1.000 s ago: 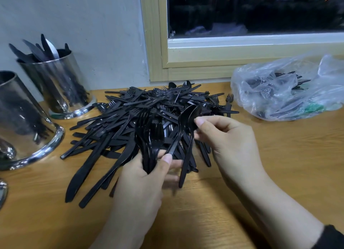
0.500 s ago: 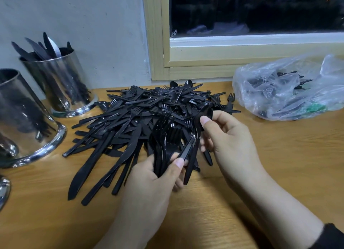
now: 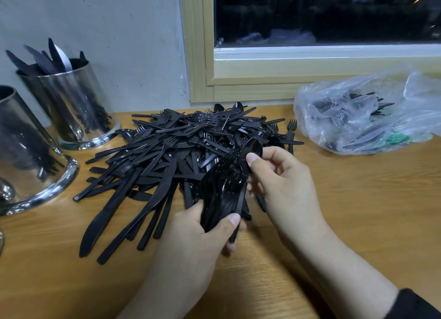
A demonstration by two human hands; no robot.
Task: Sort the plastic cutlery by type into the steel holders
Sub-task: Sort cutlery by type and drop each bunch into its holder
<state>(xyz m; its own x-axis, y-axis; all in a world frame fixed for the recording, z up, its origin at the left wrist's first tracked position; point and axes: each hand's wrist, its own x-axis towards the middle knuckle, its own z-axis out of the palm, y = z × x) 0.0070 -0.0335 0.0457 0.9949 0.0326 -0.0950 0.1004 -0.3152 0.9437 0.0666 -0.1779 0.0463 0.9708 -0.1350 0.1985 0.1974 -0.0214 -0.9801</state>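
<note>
The left hand [image 3: 191, 235] is gripping a bundle of black plastic forks [image 3: 223, 187] by the handles, just over the cutlery pile [image 3: 181, 147]; the right hand [image 3: 284, 182] is pinching a spoon [image 3: 253, 149] against it; light, slick, bendy pieces, probably best taken mid-handle.

Left hand [image 3: 191, 237] grips fork bundle [image 3: 223, 187]; right hand [image 3: 284, 180] pinches spoon [image 3: 253, 149].

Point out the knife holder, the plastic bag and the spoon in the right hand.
knife holder [image 3: 71, 104], head view, steel side wall.
plastic bag [image 3: 358, 118], head view, crumpled middle.
spoon [image 3: 253, 148], head view, bowl above the right hand's [image 3: 286, 182] thumb.
</note>
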